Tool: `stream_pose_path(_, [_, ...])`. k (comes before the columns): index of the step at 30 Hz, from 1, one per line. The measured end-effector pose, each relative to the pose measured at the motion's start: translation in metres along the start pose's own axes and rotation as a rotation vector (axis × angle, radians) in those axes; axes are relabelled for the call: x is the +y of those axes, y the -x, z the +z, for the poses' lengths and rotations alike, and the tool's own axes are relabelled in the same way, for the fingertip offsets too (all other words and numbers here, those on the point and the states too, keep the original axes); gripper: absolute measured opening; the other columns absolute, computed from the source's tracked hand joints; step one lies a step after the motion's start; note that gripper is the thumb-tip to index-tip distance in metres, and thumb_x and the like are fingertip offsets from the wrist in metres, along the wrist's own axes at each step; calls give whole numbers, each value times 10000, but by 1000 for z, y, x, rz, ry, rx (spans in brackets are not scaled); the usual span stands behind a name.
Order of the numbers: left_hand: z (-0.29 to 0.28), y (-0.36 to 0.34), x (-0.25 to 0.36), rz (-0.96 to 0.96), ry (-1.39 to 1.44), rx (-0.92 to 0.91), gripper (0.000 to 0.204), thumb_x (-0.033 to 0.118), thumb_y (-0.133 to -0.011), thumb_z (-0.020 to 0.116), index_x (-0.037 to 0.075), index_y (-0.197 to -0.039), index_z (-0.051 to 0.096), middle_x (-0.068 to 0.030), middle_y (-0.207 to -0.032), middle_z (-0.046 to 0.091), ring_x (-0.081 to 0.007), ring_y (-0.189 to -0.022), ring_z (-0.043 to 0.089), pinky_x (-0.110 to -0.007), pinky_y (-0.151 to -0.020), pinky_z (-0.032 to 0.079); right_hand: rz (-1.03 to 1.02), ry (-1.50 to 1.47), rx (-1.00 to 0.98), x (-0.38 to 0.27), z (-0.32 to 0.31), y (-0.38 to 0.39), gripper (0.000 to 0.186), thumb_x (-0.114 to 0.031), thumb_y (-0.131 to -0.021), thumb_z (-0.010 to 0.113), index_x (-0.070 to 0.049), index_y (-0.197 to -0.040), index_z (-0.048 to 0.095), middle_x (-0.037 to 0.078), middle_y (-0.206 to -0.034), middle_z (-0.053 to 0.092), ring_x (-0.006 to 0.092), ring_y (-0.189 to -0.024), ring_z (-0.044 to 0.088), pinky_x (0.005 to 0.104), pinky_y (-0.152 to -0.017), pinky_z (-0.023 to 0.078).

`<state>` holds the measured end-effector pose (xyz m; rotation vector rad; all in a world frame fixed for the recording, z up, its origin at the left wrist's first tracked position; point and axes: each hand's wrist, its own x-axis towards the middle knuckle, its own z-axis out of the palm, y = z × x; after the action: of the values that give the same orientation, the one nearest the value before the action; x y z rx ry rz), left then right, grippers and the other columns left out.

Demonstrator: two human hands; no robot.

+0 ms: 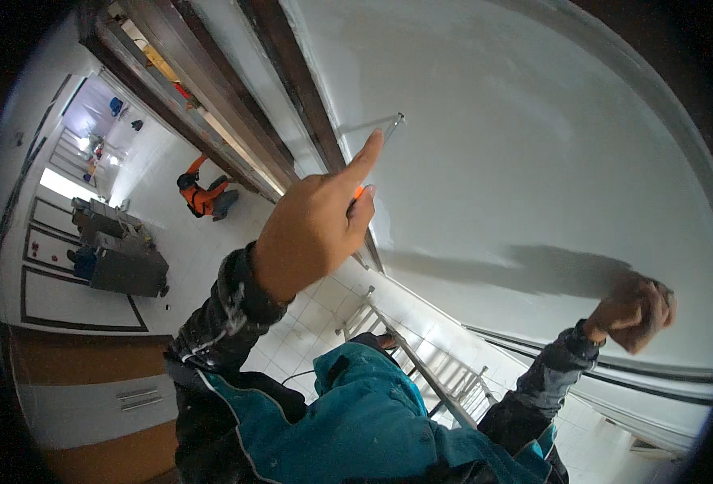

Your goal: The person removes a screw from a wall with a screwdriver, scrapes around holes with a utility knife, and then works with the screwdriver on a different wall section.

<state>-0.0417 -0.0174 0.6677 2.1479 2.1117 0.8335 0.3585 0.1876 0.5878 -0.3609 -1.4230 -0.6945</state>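
My left hand (312, 230) is raised to the grey wall (534, 161), wrapped round a screwdriver (392, 128). A bit of its orange handle shows between the fingers, and my index finger lies stretched along the thin metal shaft. The shaft's tip meets the wall at a small dark spot, which may be a screw. To the right, my right hand (634, 313) is closed close to the wall and casts a long shadow on it. Its fingers are curled and slightly blurred. Whatever they hold, if anything, is hidden.
Dark door frame strips (292, 73) run beside the wall. Below me stands a metal ladder (421, 367) on white floor tiles. A person in orange (205, 199) crouches at the frame's foot. Grey cabinets (130, 262) and a wooden drawer unit (90, 395) stand left.
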Motion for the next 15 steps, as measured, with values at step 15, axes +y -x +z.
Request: stream_pose_path(15, [135, 133, 27, -661, 1674, -4, 335, 244, -988, 497, 59, -1255, 414, -92, -958, 571, -157, -811, 590, -324, -749, 507, 445, -70, -93, -74, 1, -30, 260, -222, -973, 524, -3, -940, 658, 89, -850, 660, 212, -824, 604, 365, -859, 444])
